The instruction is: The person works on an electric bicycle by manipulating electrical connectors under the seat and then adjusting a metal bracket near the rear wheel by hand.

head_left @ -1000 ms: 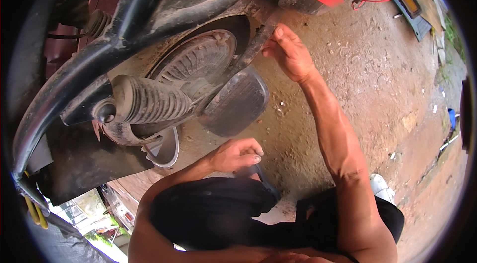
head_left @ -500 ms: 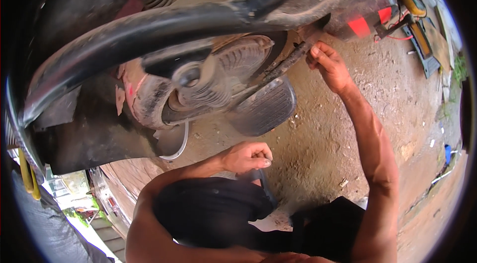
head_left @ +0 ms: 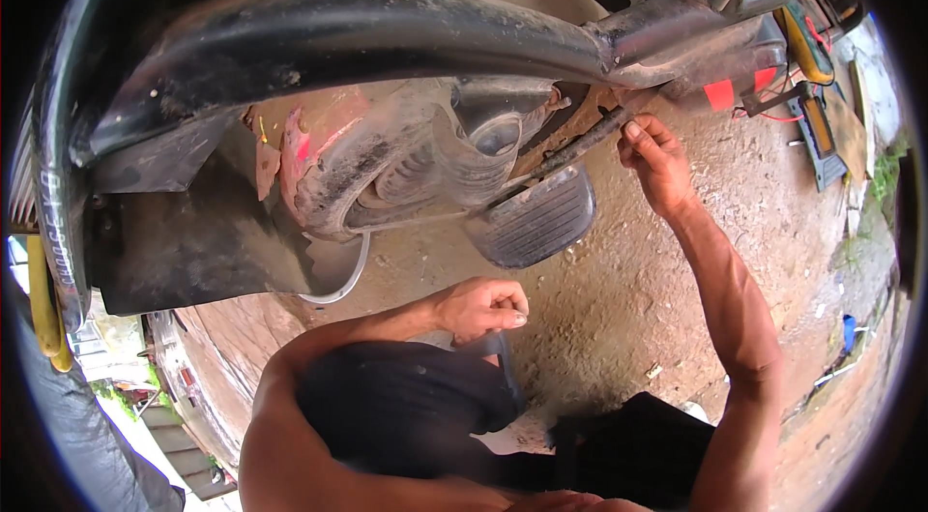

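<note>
A dirty vehicle part with a thick black curved tube [head_left: 387, 33] spans the upper view. Below the tube sit a dusty ribbed housing [head_left: 387, 174] and a black ribbed pad [head_left: 541, 217]. A dirt-caked rod [head_left: 580, 145] slants up to the right from the housing. My right hand [head_left: 659, 164] is at the rod's upper end, its thumb and fingers pinched together. Whether they grip the rod or something small is hidden. My left hand [head_left: 478, 309] hangs in front of my dark-clothed leg [head_left: 406, 396], fingers curled and thumb against them; any contents are hidden.
A yellow and black handheld meter [head_left: 804, 40] with red leads rests at the upper right, near red reflective patches [head_left: 718, 93]. A black flap [head_left: 193, 241] hangs at the left. Bare, gritty dirt [head_left: 619, 319] lies beneath. A blue object [head_left: 849, 331] is far right.
The view has shifted, so the vehicle appears further right. My right hand remains pinched at the rod's end, and my left hand has barely moved.
</note>
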Action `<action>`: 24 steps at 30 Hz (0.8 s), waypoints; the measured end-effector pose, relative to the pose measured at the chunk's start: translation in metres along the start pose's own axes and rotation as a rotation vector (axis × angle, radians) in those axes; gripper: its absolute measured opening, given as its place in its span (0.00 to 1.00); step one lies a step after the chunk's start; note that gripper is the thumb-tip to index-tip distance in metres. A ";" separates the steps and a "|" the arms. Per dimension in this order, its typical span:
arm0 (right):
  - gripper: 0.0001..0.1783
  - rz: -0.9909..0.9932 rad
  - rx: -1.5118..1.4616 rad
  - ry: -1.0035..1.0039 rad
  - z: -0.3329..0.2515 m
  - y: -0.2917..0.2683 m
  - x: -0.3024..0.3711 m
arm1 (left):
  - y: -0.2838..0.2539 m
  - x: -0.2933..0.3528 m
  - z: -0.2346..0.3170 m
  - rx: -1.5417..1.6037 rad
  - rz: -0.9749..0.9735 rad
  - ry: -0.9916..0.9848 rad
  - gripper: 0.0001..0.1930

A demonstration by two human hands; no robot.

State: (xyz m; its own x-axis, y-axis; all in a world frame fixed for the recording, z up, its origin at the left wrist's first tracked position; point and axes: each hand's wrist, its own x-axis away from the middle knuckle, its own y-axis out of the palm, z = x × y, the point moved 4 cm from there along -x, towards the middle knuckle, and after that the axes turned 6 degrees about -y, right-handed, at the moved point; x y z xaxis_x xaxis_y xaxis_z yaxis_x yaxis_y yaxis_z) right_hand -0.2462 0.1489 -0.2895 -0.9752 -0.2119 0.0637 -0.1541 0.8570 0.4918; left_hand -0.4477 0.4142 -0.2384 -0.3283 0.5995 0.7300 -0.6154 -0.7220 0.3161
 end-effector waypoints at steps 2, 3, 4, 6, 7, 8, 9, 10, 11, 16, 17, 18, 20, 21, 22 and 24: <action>0.07 0.029 -0.066 0.007 0.002 0.006 0.001 | 0.003 0.000 0.006 -0.042 0.007 0.030 0.12; 0.07 0.042 -0.052 0.039 0.004 0.010 0.003 | 0.004 -0.001 0.007 -0.040 0.008 0.031 0.12; 0.09 0.060 -0.033 0.068 0.004 0.009 0.004 | 0.005 -0.003 0.009 -0.079 0.004 0.026 0.12; 0.09 0.019 -0.100 0.091 0.009 0.009 0.005 | 0.006 -0.005 0.010 -0.119 -0.002 0.024 0.12; 0.10 -0.024 -0.173 0.115 0.014 0.010 0.006 | 0.006 -0.006 0.010 -0.133 -0.004 0.017 0.13; 0.10 -0.019 -0.179 0.115 0.016 0.009 0.004 | 0.007 -0.007 0.009 -0.147 -0.006 0.010 0.13; 0.10 -0.017 -0.177 0.114 0.018 0.008 0.004 | 0.007 -0.007 0.007 -0.147 -0.008 0.011 0.13; 0.09 0.008 -0.188 0.097 0.017 0.012 0.004 | 0.005 -0.007 0.005 -0.127 0.007 0.026 0.13; 0.09 0.034 -0.199 0.080 0.016 0.014 0.003 | 0.004 -0.008 0.002 -0.106 0.022 0.040 0.13; 0.10 0.003 -0.107 0.039 0.015 0.014 0.004 | 0.005 -0.011 -0.001 -0.097 0.011 0.038 0.12; 0.10 0.008 -0.088 0.029 0.014 0.017 0.005 | 0.006 -0.012 0.000 -0.099 0.011 0.017 0.12; 0.10 0.037 -0.041 0.030 0.017 0.020 0.004 | 0.006 -0.013 0.000 -0.103 -0.002 0.014 0.12; 0.07 0.069 -0.143 0.041 0.029 0.028 0.001 | 0.006 -0.014 0.000 -0.079 -0.011 0.035 0.12; 0.05 0.085 -0.221 0.045 0.034 0.033 -0.001 | 0.007 -0.014 0.000 -0.084 -0.019 0.031 0.12; 0.04 0.114 -0.212 0.072 0.035 0.035 -0.003 | 0.007 -0.016 0.000 -0.089 -0.012 0.022 0.12; 0.04 0.118 -0.206 0.082 0.037 0.035 -0.006 | 0.010 -0.018 0.004 -0.098 -0.011 0.011 0.12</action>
State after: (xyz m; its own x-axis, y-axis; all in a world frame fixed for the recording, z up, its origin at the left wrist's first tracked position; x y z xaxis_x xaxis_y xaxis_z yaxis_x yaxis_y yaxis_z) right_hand -0.2518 0.1979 -0.3051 -0.9670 -0.1605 0.1979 0.0043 0.7662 0.6426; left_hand -0.4453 0.3946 -0.2459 -0.3292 0.6111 0.7198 -0.6861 -0.6786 0.2623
